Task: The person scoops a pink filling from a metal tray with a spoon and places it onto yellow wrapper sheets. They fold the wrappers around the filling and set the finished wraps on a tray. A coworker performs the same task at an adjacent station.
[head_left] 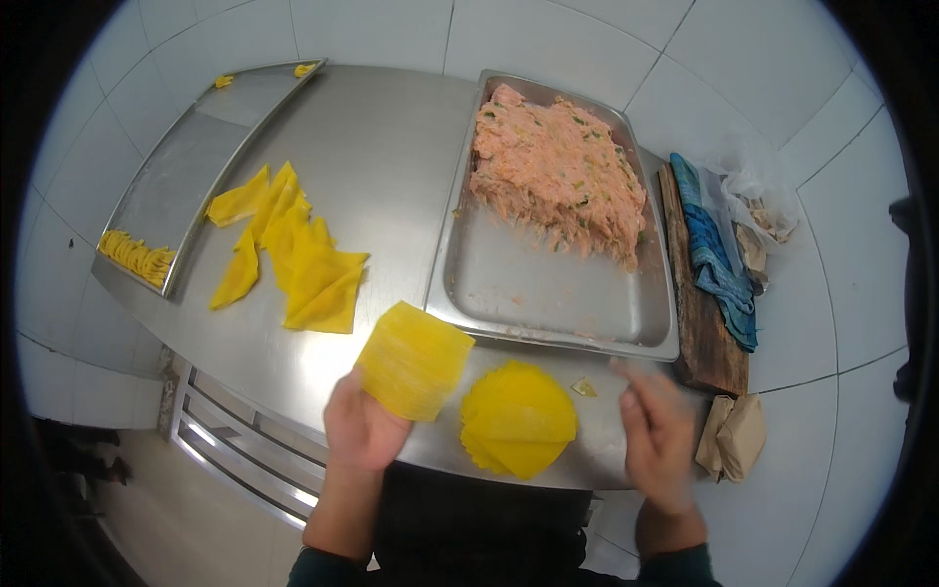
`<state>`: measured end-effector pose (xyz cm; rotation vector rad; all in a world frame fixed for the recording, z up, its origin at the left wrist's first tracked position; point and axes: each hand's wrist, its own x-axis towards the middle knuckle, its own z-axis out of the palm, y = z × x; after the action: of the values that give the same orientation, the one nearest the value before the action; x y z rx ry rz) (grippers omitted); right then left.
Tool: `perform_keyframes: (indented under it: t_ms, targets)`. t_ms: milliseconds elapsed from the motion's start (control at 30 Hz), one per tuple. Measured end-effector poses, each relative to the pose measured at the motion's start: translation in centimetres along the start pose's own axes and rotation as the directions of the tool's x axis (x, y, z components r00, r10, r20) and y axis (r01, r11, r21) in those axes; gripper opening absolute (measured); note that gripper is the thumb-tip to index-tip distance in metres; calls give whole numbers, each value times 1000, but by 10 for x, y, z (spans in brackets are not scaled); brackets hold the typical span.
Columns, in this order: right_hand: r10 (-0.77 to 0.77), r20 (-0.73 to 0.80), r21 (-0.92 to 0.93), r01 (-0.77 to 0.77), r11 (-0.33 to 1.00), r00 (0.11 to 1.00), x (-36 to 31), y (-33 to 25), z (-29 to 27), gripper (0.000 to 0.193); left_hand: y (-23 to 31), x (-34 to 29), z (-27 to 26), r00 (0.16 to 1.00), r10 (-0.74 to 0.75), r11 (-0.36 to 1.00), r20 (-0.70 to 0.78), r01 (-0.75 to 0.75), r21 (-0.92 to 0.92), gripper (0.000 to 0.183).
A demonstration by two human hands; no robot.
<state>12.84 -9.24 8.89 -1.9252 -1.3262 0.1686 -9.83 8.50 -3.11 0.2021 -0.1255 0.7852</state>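
The fingers of the left hand (369, 428) sit mostly hidden beneath the square yellow dough sheet (416, 362), spread or together I cannot tell, and level support left of the dough stack (518, 421) should best prevent creasing, while the right hand's (659, 440) blurred fingers leave any pinch unreadable.

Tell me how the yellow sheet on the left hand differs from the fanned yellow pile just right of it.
The yellow sheet is held up on the left hand, while the fanned pile rests on the metal table. The yellow sheet looks like one layer; the fanned pile has many overlapping ones. The yellow sheet is squarish, whereas the fanned pile has a rounder outline with a jagged rim. Both are yellow.
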Motion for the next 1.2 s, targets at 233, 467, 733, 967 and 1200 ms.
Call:
perform_keyframes:
  t_ms: [233,467,733,967,1200]
  targets:
    - [-257,125,-322,284,903,958,130,12,45,32,-5,-7,-7,946,-52,960,-319,135,244,51]
    - [-134,294,-646,300,702,946,213,30,113,21,-1,-3,11,928,-68,981,-365,130,147,52]
    - [-78,339,-554,267,788,937,215,46,134,21,-2,-5,3,928,-77,990,-365,113,80,53]
    - [-116,334,-234,201,951,936,210,69,106,22,-5,-8,-1,950,-90,981,-299,135,136,53]
    - [324,727,239,-664,708,606,182,34,58,18,-3,-10,12,936,-73,976,-344,138,169,49]
